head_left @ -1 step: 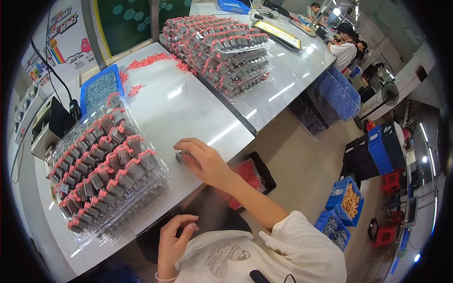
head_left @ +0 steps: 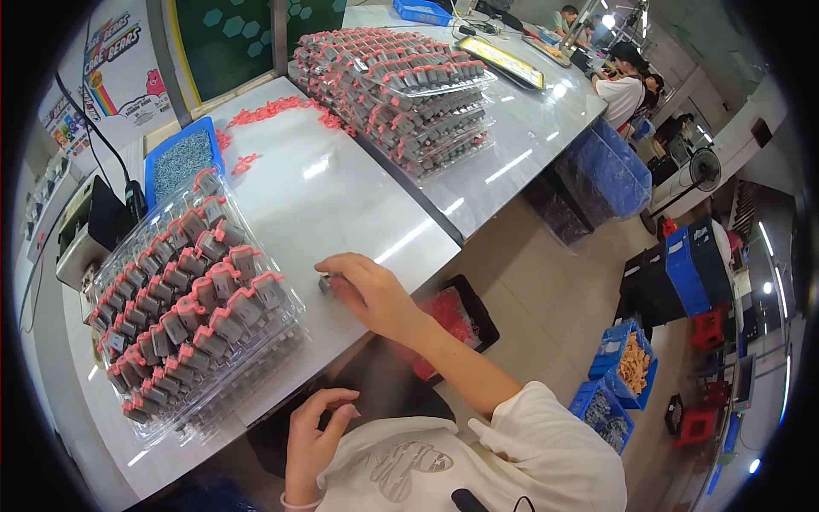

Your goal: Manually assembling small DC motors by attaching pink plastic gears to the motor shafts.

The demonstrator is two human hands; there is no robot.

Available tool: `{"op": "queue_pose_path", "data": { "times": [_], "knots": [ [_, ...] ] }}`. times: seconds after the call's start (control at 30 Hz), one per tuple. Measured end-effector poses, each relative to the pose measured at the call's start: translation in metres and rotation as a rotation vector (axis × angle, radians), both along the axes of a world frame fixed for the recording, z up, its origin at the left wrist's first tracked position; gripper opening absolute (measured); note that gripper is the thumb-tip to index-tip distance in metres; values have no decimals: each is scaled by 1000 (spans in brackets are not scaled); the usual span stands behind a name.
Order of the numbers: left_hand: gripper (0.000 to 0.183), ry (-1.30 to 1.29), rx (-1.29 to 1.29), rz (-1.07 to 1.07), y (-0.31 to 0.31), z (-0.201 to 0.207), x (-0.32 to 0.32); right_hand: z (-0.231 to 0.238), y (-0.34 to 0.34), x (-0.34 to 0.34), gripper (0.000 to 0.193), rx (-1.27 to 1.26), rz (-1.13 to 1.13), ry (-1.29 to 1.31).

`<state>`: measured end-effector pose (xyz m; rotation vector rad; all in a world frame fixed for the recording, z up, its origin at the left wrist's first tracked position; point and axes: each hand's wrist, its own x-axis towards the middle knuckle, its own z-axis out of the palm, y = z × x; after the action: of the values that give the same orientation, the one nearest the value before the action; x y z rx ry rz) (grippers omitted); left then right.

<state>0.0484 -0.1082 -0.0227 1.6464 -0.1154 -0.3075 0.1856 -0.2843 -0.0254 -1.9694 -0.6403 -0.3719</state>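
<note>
My right hand (head_left: 375,297) reaches over the white table (head_left: 341,200), its fingers and thumb curled round a small grey part (head_left: 325,285) at the tabletop. Most of that part is hidden behind the fingers. My left hand (head_left: 317,431) is held low in front of my body, fingers loosely bent, thumb and forefinger apart, with nothing seen in it. To the left, stacked clear plastic trays (head_left: 286,286) hold rows of grey blocky parts with pink pieces (head_left: 223,280) on them.
Loose pink pieces (head_left: 273,109) lie at the back of the table, beside a blue tray of small screws (head_left: 183,162). A taller stack of filled trays (head_left: 401,94) stands beyond. Below the edge is a black bin (head_left: 486,320) with pink pieces. Co-workers (head_left: 621,92) sit further off.
My right hand and the small grey part have shifted very slightly. My left hand has stayed where it was.
</note>
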Motion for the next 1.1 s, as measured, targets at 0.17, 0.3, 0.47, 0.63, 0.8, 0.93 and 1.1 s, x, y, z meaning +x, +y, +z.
{"op": "queue_pose_path", "data": {
  "times": [0.17,0.3,0.47,0.63,0.8,0.93,1.1],
  "knots": [
    [16,16,-34,-11,1,-4,3,-3,0,3,19,58,-43,113],
    [23,40,-49,-17,1,-2,4,-2,-2,6,16,112,-75,156],
    [31,44,-109,2,0,-3,5,0,-7,7,15,316,-70,429],
    [30,77,-124,-5,-1,-3,7,0,-11,7,15,577,-8,576],
    [26,47,-85,-10,-2,-6,7,5,-16,4,18,672,99,719],
    [25,38,-67,-24,-3,-6,6,3,-17,2,24,544,112,669],
    [22,78,-89,-17,-2,-6,4,8,-16,-2,25,344,55,522]
  ]
}}
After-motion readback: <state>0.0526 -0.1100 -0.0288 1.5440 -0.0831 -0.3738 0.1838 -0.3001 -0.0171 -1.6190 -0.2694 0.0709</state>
